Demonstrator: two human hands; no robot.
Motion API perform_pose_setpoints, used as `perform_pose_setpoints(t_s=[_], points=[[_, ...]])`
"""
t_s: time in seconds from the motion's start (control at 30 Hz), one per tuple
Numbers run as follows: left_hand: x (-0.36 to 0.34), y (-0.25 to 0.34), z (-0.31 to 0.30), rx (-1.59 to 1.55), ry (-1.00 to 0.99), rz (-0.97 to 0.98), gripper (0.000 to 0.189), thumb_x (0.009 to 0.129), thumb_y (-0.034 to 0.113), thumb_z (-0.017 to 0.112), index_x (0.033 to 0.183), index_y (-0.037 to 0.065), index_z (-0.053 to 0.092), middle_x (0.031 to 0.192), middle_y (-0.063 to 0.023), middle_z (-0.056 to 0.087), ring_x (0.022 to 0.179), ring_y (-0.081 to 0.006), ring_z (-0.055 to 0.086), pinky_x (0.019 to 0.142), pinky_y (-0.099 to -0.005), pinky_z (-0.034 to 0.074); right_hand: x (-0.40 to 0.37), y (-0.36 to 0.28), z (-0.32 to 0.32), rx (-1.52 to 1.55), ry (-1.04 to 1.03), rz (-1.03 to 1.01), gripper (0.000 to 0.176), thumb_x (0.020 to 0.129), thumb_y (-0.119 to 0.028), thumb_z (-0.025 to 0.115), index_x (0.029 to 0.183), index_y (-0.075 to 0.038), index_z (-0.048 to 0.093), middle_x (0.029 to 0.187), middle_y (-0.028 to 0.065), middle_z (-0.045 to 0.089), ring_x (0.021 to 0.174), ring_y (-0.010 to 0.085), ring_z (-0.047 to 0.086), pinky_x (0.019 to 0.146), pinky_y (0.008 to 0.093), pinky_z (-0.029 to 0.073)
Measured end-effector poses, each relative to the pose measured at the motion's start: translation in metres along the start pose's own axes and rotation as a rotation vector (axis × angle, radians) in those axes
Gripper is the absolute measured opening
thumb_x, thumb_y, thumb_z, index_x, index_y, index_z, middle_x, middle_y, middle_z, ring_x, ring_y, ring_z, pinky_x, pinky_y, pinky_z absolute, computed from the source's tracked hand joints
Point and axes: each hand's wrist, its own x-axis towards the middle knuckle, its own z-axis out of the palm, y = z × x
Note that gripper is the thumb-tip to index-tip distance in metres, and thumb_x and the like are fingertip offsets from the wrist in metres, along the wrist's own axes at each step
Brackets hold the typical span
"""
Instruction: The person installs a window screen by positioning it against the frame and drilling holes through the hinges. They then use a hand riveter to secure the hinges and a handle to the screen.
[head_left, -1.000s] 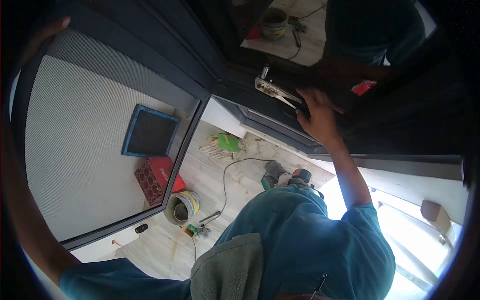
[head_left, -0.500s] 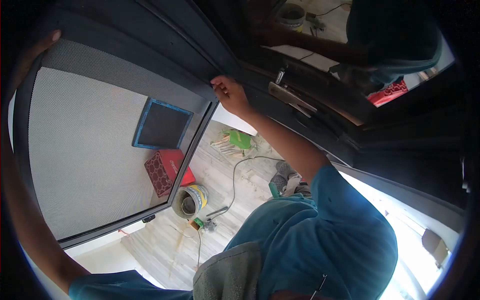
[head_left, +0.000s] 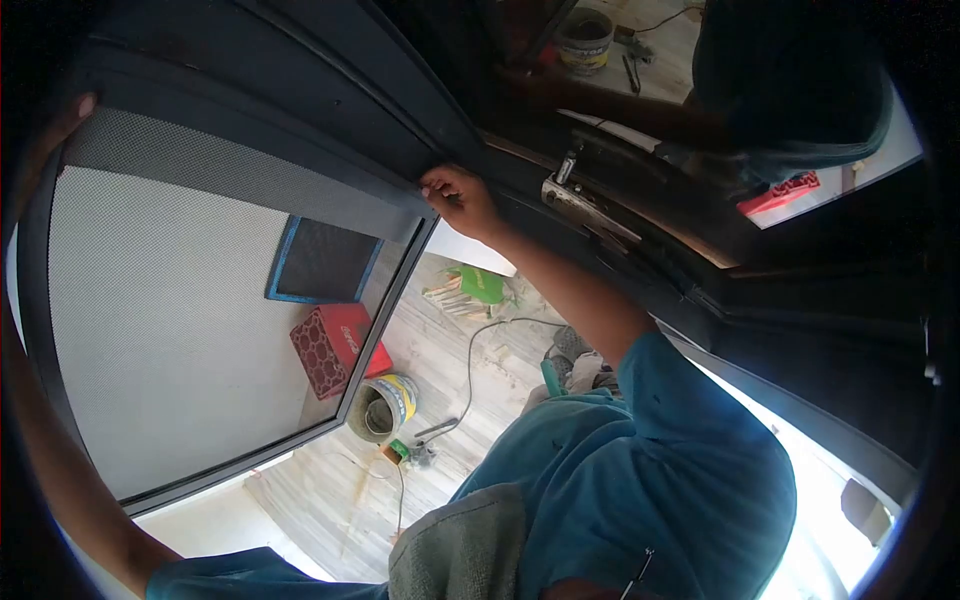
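A framed mesh screen [head_left: 165, 300] fills the left of the view, its upper edge close under a dark window frame [head_left: 270, 75]. My left hand [head_left: 62, 135] is at the screen's upper left corner, gripping the side of its frame; only a fingertip and part of the hand show. At the upper right corner, my right hand [head_left: 462, 203] has its fingers curled in against the frame edge. What those fingertips pinch is partly hidden. Right of this hand, a metal latch-like fitting [head_left: 590, 212] is mounted on the dark frame.
Dark reflective glass [head_left: 640, 60] is at upper right. Below, on the streaked floor [head_left: 330, 490], stand a bucket [head_left: 402, 396] and a red box [head_left: 340, 345]. A cable [head_left: 468, 370] and a green packet [head_left: 482, 285] lie there. A blue-edged dark panel [head_left: 325, 262] shows through the mesh.
The screen's upper left corner and my left hand have moved down and slightly left. My right hand appears a little lower too. The whole view has shifted slightly.
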Motion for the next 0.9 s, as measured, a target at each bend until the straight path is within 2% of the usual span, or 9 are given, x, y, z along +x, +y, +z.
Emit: perform_pose_setpoints(t_s=[0.1, 0.23, 0.33, 0.43, 0.53, 0.7, 0.77, 0.83, 0.9], points=[[0.004, -0.014, -0.001, -0.053, -0.013, 0.049, 0.066, 0.079, 0.035, 0.085, 0.124, -0.008, 0.062, 0.124, -0.0208, 0.065, 0.118, -0.0297, 0.059, 0.106, -0.0368, 0.040, 0.002, 0.017, -0.001, 0.360, -0.105, 0.294, 0.013, 0.089, -0.004, 0.069, 0.102, -0.003, 0.069, 0.090, 0.0029, 0.069, 0.089, 0.0089, 0.062, 0.076, 0.0242, 0.049], [-0.001, -0.010, 0.003, 0.013, 0.053, 0.056, 0.068, 0.078, 0.034, 0.086, 0.125, -0.009, 0.060, 0.126, -0.0216, 0.064, 0.118, -0.0315, 0.058, 0.105, -0.0368, 0.040, 0.004, 0.022, -0.002, 0.448, -0.065, 0.333, 0.010, 0.086, -0.010, 0.074, 0.095, -0.006, 0.071, 0.084, -0.0015, 0.068, 0.079, 0.0073, 0.062, 0.071, 0.0248, 0.050], [0.011, -0.036, 0.003, 0.034, 0.097, 0.250, 0.073, 0.076, 0.036, 0.087, 0.125, -0.010, 0.059, 0.125, -0.0223, 0.064, 0.118, -0.0334, 0.058, 0.104, -0.0378, 0.040, 0.002, 0.019, -0.004, 0.409, -0.075, 0.336, 0.009, 0.088, -0.010, 0.073, 0.096, -0.005, 0.072, 0.084, -0.0015, 0.068, 0.081, 0.0069, 0.061, 0.073, 0.0238, 0.049], [-0.003, 0.001, 0.011, 0.138, 0.172, 0.069, 0.077, 0.075, 0.039, 0.088, 0.126, -0.011, 0.057, 0.125, -0.0245, 0.063, 0.119, -0.0333, 0.058, 0.105, -0.0392, 0.041, -0.003, 0.021, 0.002, 0.459, -0.040, 0.362, 0.009, 0.090, -0.010, 0.071, 0.097, -0.005, 0.071, 0.085, -0.0018, 0.068, 0.082, 0.0062, 0.059, 0.074, 0.0228, 0.047], [-0.004, 0.000, 0.010, 0.132, 0.141, 0.075, 0.081, 0.075, 0.045, 0.086, 0.126, -0.010, 0.055, 0.125, -0.0267, 0.062, 0.119, -0.0354, 0.058, 0.104, -0.0426, 0.043, -0.001, 0.027, 0.005, 0.516, 0.005, 0.344, 0.010, 0.092, -0.010, 0.071, 0.099, -0.005, 0.069, 0.087, -0.0032, 0.065, 0.079, 0.0047, 0.054, 0.072, 0.0216, 0.043], [-0.015, -0.006, 0.013, 0.729, 0.422, 0.213, 0.087, 0.078, 0.055, 0.080, 0.131, -0.008, 0.051, 0.132, -0.0280, 0.056, 0.117, -0.0375, 0.059, 0.104, -0.0481, 0.045, 0.004, 0.023, 0.023, 0.366, 0.251, 0.235, 0.009, 0.086, -0.007, 0.073, 0.087, -0.005, 0.065, 0.079, 0.0003, 0.064, 0.075, 0.0079, 0.057, 0.071, 0.0245, 0.047], [-0.026, 0.019, 0.010, 0.916, 0.267, 0.382, 0.088, 0.081, 0.059, 0.075, 0.138, -0.002, 0.048, 0.140, -0.0243, 0.052, 0.124, -0.0376, 0.055, 0.109, -0.0476, 0.041, 0.000, 0.026, 0.031, 0.306, 0.321, 0.233, 0.009, 0.085, -0.006, 0.073, 0.086, -0.005, 0.064, 0.077, 0.0009, 0.063, 0.073, 0.0081, 0.057, 0.069, 0.0250, 0.047], [-0.024, 0.047, 0.045, 0.860, 0.082, 0.540, 0.080, 0.081, 0.052, 0.075, 0.139, 0.003, 0.049, 0.140, -0.0193, 0.053, 0.128, -0.0349, 0.053, 0.110, -0.0447, 0.039, -0.003, 0.016, 0.037, 0.296, 0.385, 0.311, 0.009, 0.085, -0.006, 0.072, 0.086, -0.004, 0.064, 0.076, 0.0012, 0.063, 0.072, 0.0081, 0.056, 0.068, 0.0253, 0.047], [-0.027, 0.058, 0.177, 0.736, 0.210, 0.599, 0.067, 0.078, 0.035, 0.081, 0.132, 0.004, 0.056, 0.128, -0.0158, 0.060, 0.121, -0.0301, 0.057, 0.106, -0.0418, 0.043, -0.005, 0.020, 0.046, 0.355, 0.456, 0.291, 0.008, 0.084, -0.005, 0.072, 0.085, -0.004, 0.063, 0.076, 0.0010, 0.062, 0.071, 0.0082, 0.056, 0.066, 0.0254, 0.047]])
